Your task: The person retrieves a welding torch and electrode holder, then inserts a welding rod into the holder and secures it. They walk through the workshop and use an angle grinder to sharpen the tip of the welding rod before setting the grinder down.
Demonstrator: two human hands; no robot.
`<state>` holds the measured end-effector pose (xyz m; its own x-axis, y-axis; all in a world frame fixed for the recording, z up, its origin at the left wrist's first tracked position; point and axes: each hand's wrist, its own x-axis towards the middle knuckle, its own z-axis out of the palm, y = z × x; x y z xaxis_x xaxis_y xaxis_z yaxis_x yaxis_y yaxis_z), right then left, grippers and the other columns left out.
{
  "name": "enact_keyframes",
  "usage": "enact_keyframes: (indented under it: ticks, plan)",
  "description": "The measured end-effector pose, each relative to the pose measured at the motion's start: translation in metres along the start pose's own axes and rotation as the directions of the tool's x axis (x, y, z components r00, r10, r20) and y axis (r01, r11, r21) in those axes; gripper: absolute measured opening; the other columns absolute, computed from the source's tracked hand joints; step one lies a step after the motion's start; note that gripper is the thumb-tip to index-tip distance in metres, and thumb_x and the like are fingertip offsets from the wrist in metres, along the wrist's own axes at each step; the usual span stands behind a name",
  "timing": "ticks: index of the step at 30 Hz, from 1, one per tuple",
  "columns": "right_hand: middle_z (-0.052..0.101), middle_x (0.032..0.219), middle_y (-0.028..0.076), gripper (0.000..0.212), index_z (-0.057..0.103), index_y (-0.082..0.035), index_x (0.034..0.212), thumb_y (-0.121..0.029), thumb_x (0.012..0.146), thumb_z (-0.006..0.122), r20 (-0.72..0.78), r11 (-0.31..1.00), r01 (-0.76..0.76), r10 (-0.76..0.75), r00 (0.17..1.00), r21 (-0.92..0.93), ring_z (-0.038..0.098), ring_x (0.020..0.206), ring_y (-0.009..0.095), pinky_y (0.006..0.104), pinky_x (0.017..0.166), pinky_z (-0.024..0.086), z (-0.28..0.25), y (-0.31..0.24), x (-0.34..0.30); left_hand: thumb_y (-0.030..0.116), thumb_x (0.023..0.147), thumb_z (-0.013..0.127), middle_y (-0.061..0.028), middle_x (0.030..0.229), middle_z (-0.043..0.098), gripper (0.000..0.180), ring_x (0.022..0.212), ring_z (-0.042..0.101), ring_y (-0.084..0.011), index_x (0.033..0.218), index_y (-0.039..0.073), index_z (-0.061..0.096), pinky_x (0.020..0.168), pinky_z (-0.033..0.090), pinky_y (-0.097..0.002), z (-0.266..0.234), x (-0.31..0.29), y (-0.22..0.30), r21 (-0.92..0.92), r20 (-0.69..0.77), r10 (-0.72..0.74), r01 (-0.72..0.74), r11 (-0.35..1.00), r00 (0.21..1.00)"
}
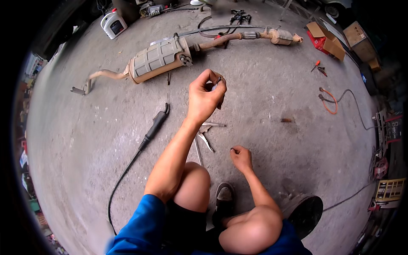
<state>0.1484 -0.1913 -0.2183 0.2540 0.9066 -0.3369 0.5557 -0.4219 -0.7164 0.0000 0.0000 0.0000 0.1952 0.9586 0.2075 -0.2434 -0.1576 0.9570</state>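
Observation:
My left hand (pixel 205 97) is raised in the middle of the view, its fingers curled closed round a small dark piece that I cannot make out. Lower and to the right, my right hand (pixel 241 159) is closed in a pinch; a tiny dark bit shows at the fingertips, too small to name. On the floor under my left wrist lie locking pliers (pixel 205 142), partly covered by the arm. Left of that arm rests a welding torch (pixel 155 125) with a black cable. Beyond my hands an exhaust muffler (pixel 158 58) lies with its long rusty pipe (pixel 221 40).
A white jug (pixel 113 24) stands at the far left. Open cardboard boxes (pixel 327 41) sit at the far right. An orange cable loop (pixel 330 102), orange-handled pliers (pixel 321 70) and a short rusty piece (pixel 286 120) lie on the right. A round black object (pixel 307 216) is beside my right knee.

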Motion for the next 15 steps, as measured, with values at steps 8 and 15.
enact_keyframes:
  ticks: [8,15]
  plan:
    - [0.071,0.081,0.013,0.023,0.070,0.001,0.105,-0.016,0.090,0.063,-0.176,1.000,-0.029,0.027,0.984,-0.011,0.067,0.071,0.019,0.0353,0.065,0.051,0.015,0.001,0.002,0.028,0.099,0.061,-0.0020,0.064,0.052,0.029,0.045,0.049,-0.0102,0.080,0.008,0.051,0.037,0.038,-0.0249,-0.069,-0.011,0.002,0.041,-0.152,-0.124,0.132,0.990,0.981]
    - [0.060,0.064,0.004,0.020,0.069,0.002,0.102,-0.014,0.090,0.065,-0.162,0.971,0.005,0.036,0.986,0.241,0.051,0.058,0.009,0.0298,0.056,0.044,0.057,-0.027,-0.004,0.029,0.099,0.060,0.0048,0.063,0.041,0.029,0.049,0.039,-0.0074,0.081,0.010,0.050,0.044,0.032,-0.0247,-0.147,-0.089,-0.084,-0.063,-0.267,-0.438,0.438,0.897,0.859]
